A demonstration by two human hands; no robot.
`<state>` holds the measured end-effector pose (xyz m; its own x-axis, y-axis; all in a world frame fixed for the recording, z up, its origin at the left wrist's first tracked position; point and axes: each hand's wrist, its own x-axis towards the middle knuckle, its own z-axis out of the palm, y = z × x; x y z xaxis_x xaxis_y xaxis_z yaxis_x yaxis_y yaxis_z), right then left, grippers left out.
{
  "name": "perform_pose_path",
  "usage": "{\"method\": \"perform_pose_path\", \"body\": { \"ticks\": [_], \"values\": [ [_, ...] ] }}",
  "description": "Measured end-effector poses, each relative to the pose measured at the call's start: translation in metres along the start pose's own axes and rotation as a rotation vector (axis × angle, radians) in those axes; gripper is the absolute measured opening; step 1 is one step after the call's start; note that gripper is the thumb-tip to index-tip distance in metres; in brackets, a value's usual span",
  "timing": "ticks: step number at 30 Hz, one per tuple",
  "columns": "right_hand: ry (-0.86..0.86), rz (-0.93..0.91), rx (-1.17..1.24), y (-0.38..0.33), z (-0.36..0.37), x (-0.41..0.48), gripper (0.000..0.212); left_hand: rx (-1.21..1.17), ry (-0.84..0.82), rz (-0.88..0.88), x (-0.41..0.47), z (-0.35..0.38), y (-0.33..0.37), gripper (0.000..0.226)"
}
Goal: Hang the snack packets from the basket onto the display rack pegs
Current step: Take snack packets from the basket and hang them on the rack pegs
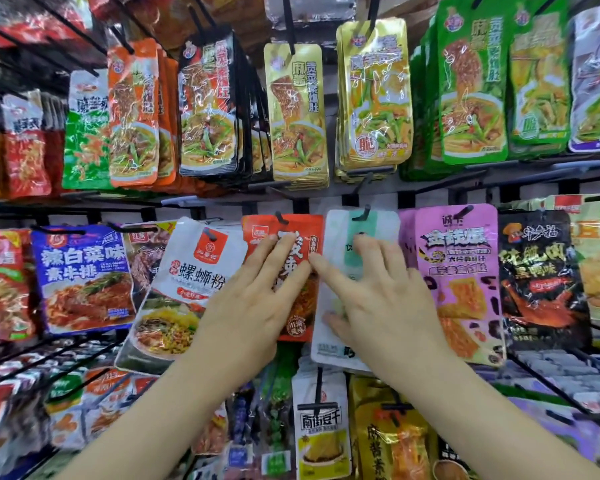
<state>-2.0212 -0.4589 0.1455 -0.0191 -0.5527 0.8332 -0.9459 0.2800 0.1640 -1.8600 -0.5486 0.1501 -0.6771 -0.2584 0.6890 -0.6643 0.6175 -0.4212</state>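
A red snack packet hangs on a black peg in the middle row of the rack. My left hand lies flat on it with straight fingers. Right beside it a white and mint packet hangs on its own peg. My right hand presses on that packet with spread fingers, the thumb low on its left edge. A white noodle packet hangs tilted to the left of my left hand. The basket is out of view.
Rows of hung packets fill the rack: gold and green ones above, a pink one and a black one to the right, a blue one at left. Black pegs stick out toward me below.
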Motion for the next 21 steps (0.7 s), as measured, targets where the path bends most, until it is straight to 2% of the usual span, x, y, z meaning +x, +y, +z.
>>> {"method": "perform_pose_path", "body": {
  "ticks": [4,11,17,21],
  "values": [
    [-0.076,0.041,-0.046,0.003,0.004,0.007,0.086,0.021,0.045,-0.026,0.011,-0.004,0.005,0.084],
    [-0.166,0.097,-0.137,0.013,0.004,0.007,0.07,0.027,-0.007,-0.115,0.028,-0.003,0.012,0.088],
    [-0.189,0.061,0.109,0.015,-0.019,-0.001,0.067,0.023,0.015,-0.062,0.025,-0.008,0.021,0.079],
    [-0.182,0.082,0.168,0.016,-0.035,-0.003,0.07,0.042,0.035,-0.037,0.032,-0.005,0.033,0.07]
  ]
}}
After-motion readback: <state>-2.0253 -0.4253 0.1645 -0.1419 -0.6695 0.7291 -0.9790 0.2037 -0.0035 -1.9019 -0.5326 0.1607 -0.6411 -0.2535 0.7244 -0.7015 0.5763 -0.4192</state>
